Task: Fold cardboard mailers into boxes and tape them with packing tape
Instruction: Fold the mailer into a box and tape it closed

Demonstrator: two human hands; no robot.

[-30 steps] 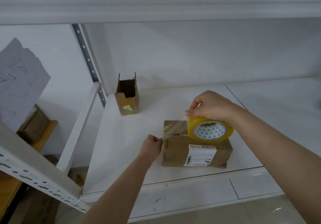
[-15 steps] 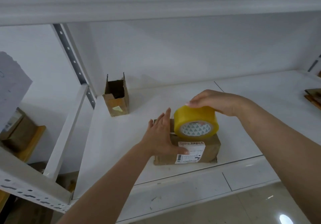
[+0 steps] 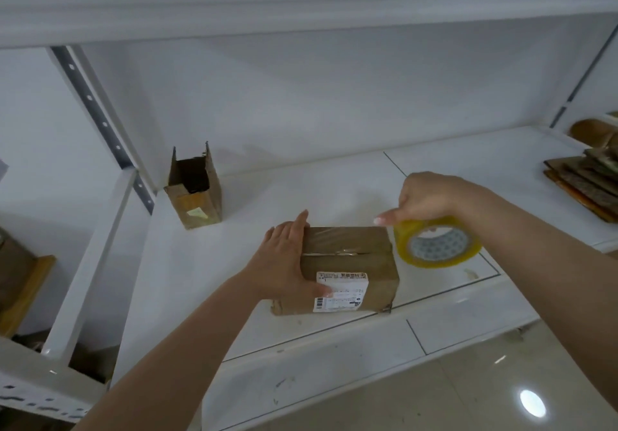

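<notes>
Right hand (image 3: 431,201) gripped the tape (image 3: 438,243) at the box's (image 3: 351,270) right end, centre frame on the shelf (image 3: 234,263). Left hand (image 3: 284,263) pressed flat on its left end. Seam ran left-right, so the strip looked ready to fold down.

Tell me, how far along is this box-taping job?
Done: the labelled box is folded shut, with clear tape across its top. In hand: the left hand steadies its left end, while the right hand holds the tape roll past its right edge. Left: cutting the tape, the open box and the flat cardboard stack.
</notes>
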